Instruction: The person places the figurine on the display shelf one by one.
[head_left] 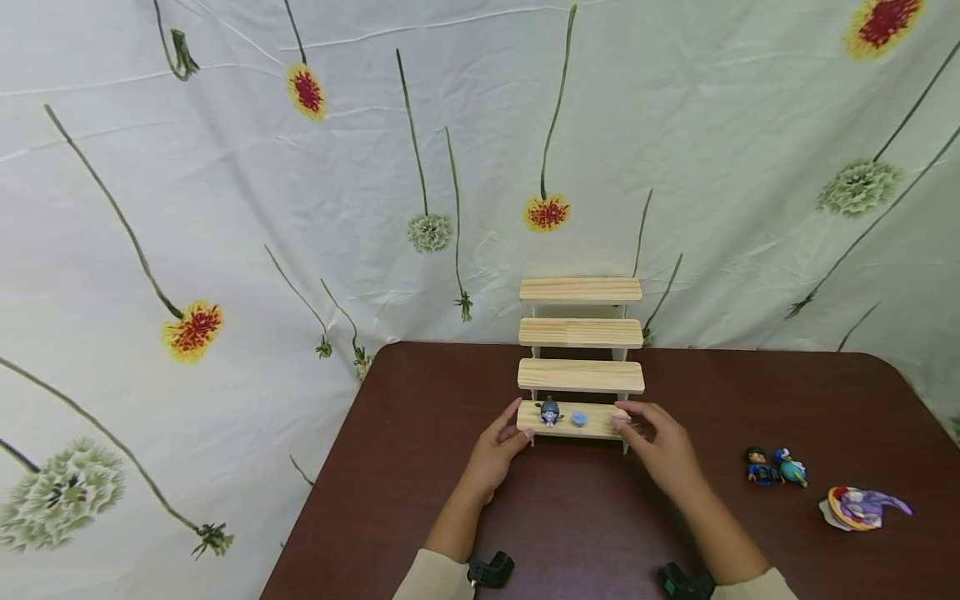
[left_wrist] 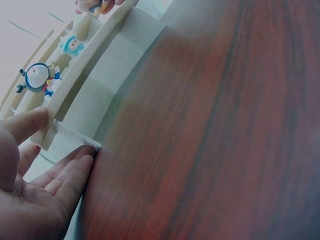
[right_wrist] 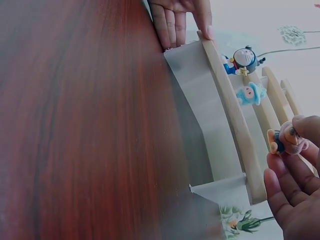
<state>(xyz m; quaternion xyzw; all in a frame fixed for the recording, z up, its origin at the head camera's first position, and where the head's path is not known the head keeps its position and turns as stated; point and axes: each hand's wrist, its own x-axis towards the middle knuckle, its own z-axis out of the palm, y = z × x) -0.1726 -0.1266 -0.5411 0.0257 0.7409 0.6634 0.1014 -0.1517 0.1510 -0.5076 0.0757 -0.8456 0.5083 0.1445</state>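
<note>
A four-step wooden display stand (head_left: 581, 377) with white supports stands at the table's back edge. On its lowest step are a dark-hooded blue-and-white figurine (head_left: 550, 412) at the left and a small light-blue figurine (head_left: 579, 419) in the middle. My left hand (head_left: 495, 454) grips the left end of that step, thumb at the front edge, other fingers along the side support. At the right end, my right hand (head_left: 663, 446) pinches a small figurine (right_wrist: 287, 138) with a pinkish head and dark blue body between thumb and fingers. It is held right at the step; the fingers partly cover it.
To the right on the brown table (head_left: 585, 517) lie a dark-haired figurine (head_left: 761, 467), a teal-and-blue figurine (head_left: 791, 467) and a purple figurine with an orange ring (head_left: 861, 508). A flower-printed white cloth (head_left: 360, 167) hangs behind the table.
</note>
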